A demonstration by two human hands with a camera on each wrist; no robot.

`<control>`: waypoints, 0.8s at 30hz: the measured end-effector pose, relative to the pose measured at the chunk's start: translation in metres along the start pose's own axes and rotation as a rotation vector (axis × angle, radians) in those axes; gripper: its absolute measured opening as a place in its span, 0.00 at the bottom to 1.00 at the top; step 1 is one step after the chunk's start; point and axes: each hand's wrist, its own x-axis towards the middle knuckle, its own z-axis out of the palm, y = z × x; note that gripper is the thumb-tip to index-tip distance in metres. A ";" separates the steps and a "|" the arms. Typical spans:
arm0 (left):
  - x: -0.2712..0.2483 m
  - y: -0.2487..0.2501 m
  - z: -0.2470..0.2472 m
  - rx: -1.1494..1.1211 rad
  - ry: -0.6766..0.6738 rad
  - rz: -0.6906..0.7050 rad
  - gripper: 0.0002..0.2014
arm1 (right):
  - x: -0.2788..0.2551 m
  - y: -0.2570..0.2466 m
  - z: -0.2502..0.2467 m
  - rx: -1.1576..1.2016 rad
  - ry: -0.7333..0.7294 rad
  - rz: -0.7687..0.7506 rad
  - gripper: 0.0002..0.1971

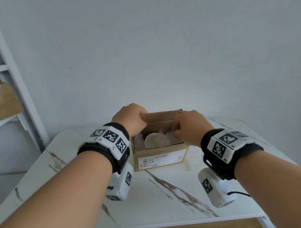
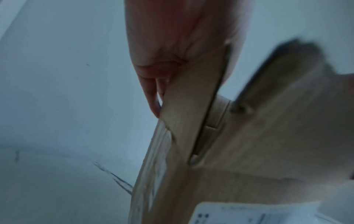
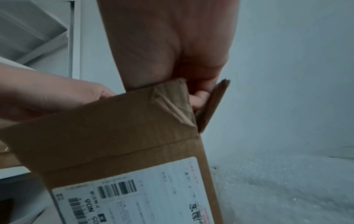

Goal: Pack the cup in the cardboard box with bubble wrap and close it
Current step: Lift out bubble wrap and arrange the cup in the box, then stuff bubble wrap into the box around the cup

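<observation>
Currently you are at the closing step: the cup [image 1: 153, 142] sits inside the cardboard box [image 1: 161, 156], bedded in bubble wrap [image 1: 139, 142]. Your left hand [image 1: 130, 119] pinches the far flap [image 1: 160, 116] at the box's left corner; your right hand [image 1: 189, 127] curls round a flap at its right side. Next, I judge, fold the flaps down flat over the cup.
</observation>
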 end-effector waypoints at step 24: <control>0.012 -0.039 0.020 -0.211 0.088 -0.106 0.28 | -0.012 0.104 0.065 0.044 -0.166 0.452 0.21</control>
